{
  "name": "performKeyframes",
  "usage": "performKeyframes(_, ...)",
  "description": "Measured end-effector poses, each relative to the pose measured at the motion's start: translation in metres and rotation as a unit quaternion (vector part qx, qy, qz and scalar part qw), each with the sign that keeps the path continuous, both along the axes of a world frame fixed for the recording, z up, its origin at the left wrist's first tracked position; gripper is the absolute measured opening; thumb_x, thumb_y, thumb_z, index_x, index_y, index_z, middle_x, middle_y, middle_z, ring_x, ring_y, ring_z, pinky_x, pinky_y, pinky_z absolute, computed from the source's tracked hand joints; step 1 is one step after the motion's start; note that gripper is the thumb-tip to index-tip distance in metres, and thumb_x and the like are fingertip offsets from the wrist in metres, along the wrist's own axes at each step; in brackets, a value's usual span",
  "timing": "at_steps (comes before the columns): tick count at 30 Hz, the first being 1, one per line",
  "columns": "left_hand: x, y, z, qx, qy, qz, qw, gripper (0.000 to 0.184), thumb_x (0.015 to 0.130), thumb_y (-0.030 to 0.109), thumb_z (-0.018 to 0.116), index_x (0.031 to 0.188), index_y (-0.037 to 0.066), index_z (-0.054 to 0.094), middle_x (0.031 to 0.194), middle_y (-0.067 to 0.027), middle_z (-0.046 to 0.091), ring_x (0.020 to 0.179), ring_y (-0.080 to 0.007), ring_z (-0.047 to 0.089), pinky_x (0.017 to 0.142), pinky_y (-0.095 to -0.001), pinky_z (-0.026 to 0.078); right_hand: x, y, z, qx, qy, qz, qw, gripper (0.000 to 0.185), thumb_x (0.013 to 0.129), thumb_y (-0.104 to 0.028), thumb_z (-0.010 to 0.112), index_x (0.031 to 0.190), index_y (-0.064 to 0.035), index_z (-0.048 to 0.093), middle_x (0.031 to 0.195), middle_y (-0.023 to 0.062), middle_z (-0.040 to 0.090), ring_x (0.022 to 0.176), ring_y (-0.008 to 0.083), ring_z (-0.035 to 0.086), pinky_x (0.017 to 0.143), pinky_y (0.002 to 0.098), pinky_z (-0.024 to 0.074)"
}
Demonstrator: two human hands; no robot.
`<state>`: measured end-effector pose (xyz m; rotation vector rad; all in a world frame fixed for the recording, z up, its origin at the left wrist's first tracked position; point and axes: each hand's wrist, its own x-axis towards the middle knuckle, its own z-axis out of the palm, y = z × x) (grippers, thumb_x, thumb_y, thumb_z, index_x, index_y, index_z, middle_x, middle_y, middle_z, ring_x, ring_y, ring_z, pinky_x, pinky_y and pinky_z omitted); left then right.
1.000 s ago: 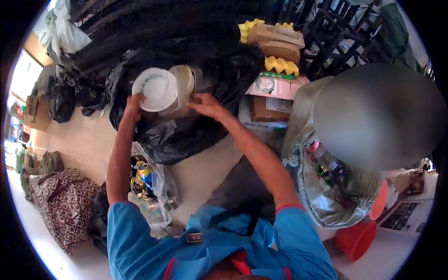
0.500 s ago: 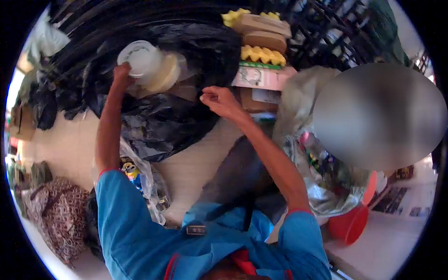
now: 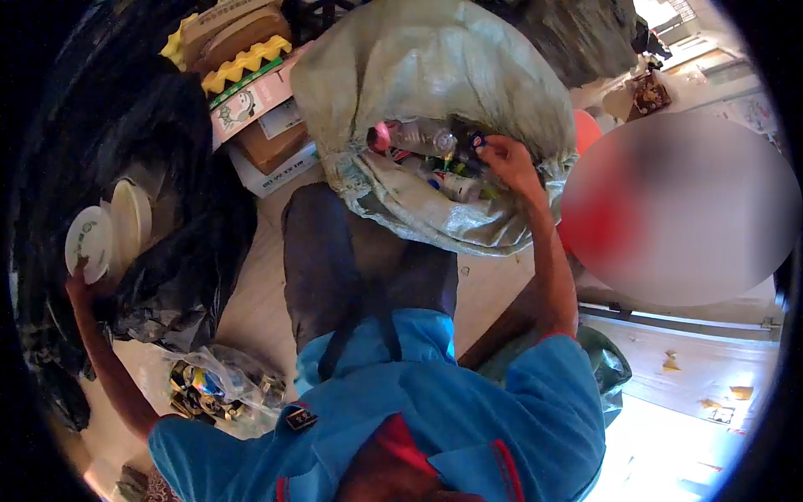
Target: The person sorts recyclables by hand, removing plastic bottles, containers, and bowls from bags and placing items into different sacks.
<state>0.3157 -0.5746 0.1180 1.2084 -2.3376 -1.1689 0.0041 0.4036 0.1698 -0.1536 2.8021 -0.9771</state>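
My left hand (image 3: 79, 284) is at the far left, fingers closed on the lower rim of a round white plastic bowl (image 3: 89, 243) with small print. Right behind that bowl is a cream-coloured round container (image 3: 132, 222), inside the black plastic bag (image 3: 180, 293). My right hand (image 3: 510, 166) reaches over the mouth of a large pale woven sack (image 3: 435, 67). Its fingertips are closed at a dark bottle with a blue label or cap (image 3: 478, 140). Several clear plastic bottles (image 3: 431, 138) lie in the sack, one with a pink end.
Stacked cardboard and yellow egg trays (image 3: 247, 65) stand beside the sack at the upper left. A clear bag of crushed cans (image 3: 222, 385) lies on the floor near my left arm. A green bag (image 3: 615, 368) sits by my right elbow. A blurred patch covers the right side.
My view has swung right, towards the sack. My right hand has moved from beside the black bag to the bottles in the sack. My left hand still has the white bowl.
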Motion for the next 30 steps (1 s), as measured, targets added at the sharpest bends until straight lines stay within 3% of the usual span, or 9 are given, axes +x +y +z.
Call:
performKeyframes(4,-0.012,0.059,0.050,0.081,0.000,0.122,0.989,0.061,0.068,0.041,0.075,0.107,-0.004,0.062,0.095,-0.0102,0.063,0.075,-0.0221,0.061,0.063,-0.0362,0.050,0.004,-0.025,-0.015,-0.014,0.034,0.003,0.999,0.057,0.077,-0.037,0.071,0.113,0.0038,0.056,0.096,0.0133,0.065,0.077,0.0200,0.064,0.066,0.0314,0.0504)
performKeyframes(6,-0.019,0.086,0.079,-0.088,-0.005,0.072,0.994,0.056,0.073,0.037,0.072,0.109,-0.003,0.061,0.098,-0.0112,0.064,0.080,-0.0214,0.061,0.066,-0.0356,0.050,-0.019,-0.042,-0.049,0.030,0.240,0.138,0.960,0.067,0.073,-0.045,0.072,0.116,0.0024,0.054,0.096,0.0161,0.065,0.081,0.0275,0.064,0.073,0.0369,0.0501)
performKeyframes(10,-0.045,0.175,0.134,-0.406,-0.014,-0.027,0.913,0.045,0.082,0.029,0.065,0.114,-0.003,0.058,0.104,-0.0132,0.064,0.088,-0.0199,0.062,0.073,-0.0346,0.048,-0.028,-0.078,-0.047,0.089,0.162,0.131,0.974,0.074,0.069,-0.048,0.071,0.121,0.0013,0.052,0.101,0.0180,0.064,0.091,0.0315,0.063,0.081,0.0397,0.0477)
performKeyframes(13,-0.105,0.383,0.181,-0.254,0.174,-0.118,0.944,0.033,0.088,0.014,0.058,0.118,0.002,0.057,0.108,-0.0125,0.064,0.098,-0.0189,0.060,0.086,-0.0304,0.046,-0.008,-0.085,-0.008,0.132,0.031,0.129,0.982,0.079,0.066,-0.049,0.070,0.125,0.0004,0.050,0.105,0.0189,0.063,0.098,0.0302,0.061,0.084,0.0394,0.0464)
performKeyframes(16,-0.154,0.522,0.156,-0.083,0.225,-0.321,0.916,0.025,0.088,0.012,0.058,0.111,0.004,0.062,0.105,-0.0073,0.065,0.095,-0.0158,0.061,0.084,-0.0284,0.046,0.029,-0.059,0.020,0.111,-0.042,0.073,0.990,0.079,0.065,-0.047,0.071,0.125,0.0009,0.050,0.109,0.0173,0.062,0.097,0.0301,0.061,0.084,0.0397,0.0466)
performKeyframes(20,-0.225,0.654,0.081,-0.029,0.248,-0.562,0.788,0.027,0.079,0.005,0.061,0.106,0.005,0.063,0.095,-0.0123,0.066,0.085,-0.0231,0.065,0.076,-0.0332,0.050,0.065,0.026,0.002,-0.010,0.139,0.055,0.989,0.070,0.072,-0.033,0.074,0.127,0.0012,0.047,0.108,0.0143,0.062,0.092,0.0219,0.063,0.083,0.0326,0.0492)
performKeyframes(22,-0.256,0.695,0.047,-0.065,0.200,-0.584,0.784,0.021,0.082,0.011,0.061,0.102,0.003,0.064,0.096,-0.0147,0.065,0.088,-0.0249,0.065,0.077,-0.0353,0.051,0.110,0.031,0.069,-0.193,-0.051,-0.094,0.975,0.059,0.075,-0.027,0.071,0.122,0.0034,0.051,0.105,0.0152,0.063,0.092,0.0203,0.063,0.075,0.0311,0.0519)
performKeyframes(26,-0.277,0.734,0.012,-0.236,0.124,-0.604,0.751,0.023,0.079,0.009,0.060,0.101,0.003,0.064,0.092,-0.0184,0.064,0.085,-0.0328,0.064,0.076,-0.0424,0.051,0.188,0.126,0.090,-0.335,0.082,-0.121,0.931,0.053,0.084,-0.022,0.064,0.126,0.0028,0.045,0.108,0.0138,0.061,0.095,0.0230,0.061,0.071,0.0333,0.0536)
performKeyframes(30,-0.281,0.720,0.002,-0.224,-0.100,-0.670,0.701,0.030,0.074,0.016,0.063,0.101,0.003,0.061,0.092,-0.0206,0.063,0.092,-0.0383,0.060,0.080,-0.0470,0.047,0.321,0.240,0.097,-0.220,0.184,-0.358,0.888,0.056,0.091,-0.041,0.051,0.128,0.0005,0.046,0.123,0.0139,0.051,0.108,0.0251,0.052,0.087,0.0386,0.0473)
